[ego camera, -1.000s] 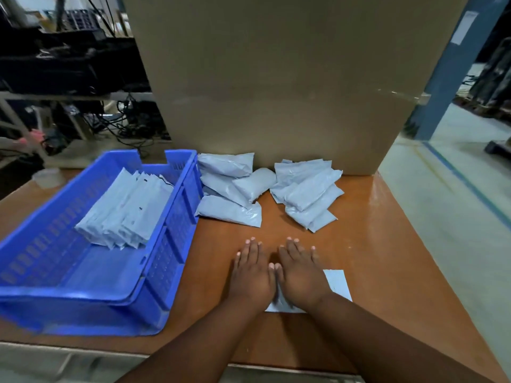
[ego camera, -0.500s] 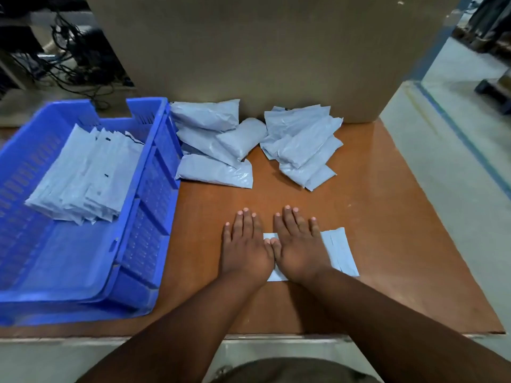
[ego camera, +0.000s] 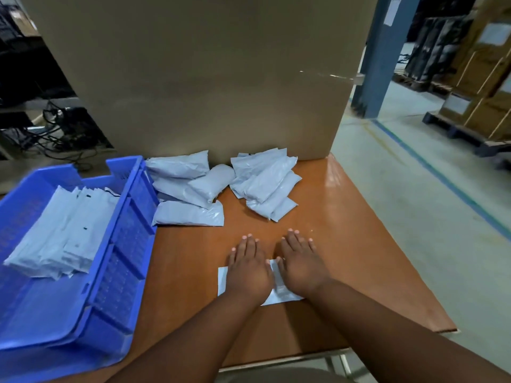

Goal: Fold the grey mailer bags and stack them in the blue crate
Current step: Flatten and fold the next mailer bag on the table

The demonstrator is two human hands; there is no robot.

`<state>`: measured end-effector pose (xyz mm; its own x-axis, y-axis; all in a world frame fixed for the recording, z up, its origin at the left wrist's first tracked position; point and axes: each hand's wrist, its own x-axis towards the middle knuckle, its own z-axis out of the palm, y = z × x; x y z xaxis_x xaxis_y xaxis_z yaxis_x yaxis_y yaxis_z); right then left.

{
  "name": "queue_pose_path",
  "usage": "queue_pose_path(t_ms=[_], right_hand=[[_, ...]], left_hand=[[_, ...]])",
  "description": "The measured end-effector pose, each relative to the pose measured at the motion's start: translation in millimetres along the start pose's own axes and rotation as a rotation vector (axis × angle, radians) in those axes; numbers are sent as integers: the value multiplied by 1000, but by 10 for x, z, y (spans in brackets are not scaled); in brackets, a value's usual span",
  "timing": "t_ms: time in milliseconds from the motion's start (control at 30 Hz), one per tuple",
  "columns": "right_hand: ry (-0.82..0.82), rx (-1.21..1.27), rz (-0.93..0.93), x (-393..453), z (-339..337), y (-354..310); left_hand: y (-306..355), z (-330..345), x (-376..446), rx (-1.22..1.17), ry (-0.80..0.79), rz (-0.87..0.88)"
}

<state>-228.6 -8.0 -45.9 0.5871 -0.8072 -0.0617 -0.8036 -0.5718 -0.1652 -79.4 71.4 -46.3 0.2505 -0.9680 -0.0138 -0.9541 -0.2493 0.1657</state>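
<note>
Beyond the fingertips of both hands, a tall plain brown cardboard box (ego camera: 193, 73) stands on the far part of the glossy orange-brown tabletop (ego camera: 359, 244) and walls off everything behind it. Between that box and the hands lie two loose heaps of puffy grey plastic mailer bags: a left heap (ego camera: 185, 194) forward and to the left of the left hand, just beside the crate wall, and a right heap (ego camera: 265, 186) straight ahead of the right hand. The strip of tabletop between the heaps and the fingertips is bare wood.

Well to the right of the right hand, the grey warehouse floor carries a blue painted line (ego camera: 431, 167), with a blue steel column (ego camera: 378, 56) and brown cartons on dark pallets (ego camera: 481, 87) farther off. Far to the left, beyond the crate, dark cables and equipment (ego camera: 55, 125) sit in shadow.

To the left of the left hand stands the blue perforated plastic crate (ego camera: 121, 244), its near wall reaching the tabletop edge. Inside it a fanned stack of flat folded grey mailer bags (ego camera: 60, 230) lies toward the far left part of its floor.

The left hand (ego camera: 250, 268) and right hand (ego camera: 301, 265) lie side by side, palms down, fingers straight, pressing flat one pale grey mailer bag (ego camera: 222, 277) on the tabletop; its edges show at the left hand's outer side, between the thumbs and below the wrists.
</note>
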Motion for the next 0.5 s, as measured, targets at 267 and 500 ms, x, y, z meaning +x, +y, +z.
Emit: queue_pose_path(t_ms=[267,500], right_hand=[[32,-16,-35,-72,275,129],[25,-14,-37,-53,362,140]], left_hand=[[176,291,-33,64,-14,11],[209,289,-26,64,-21,36]])
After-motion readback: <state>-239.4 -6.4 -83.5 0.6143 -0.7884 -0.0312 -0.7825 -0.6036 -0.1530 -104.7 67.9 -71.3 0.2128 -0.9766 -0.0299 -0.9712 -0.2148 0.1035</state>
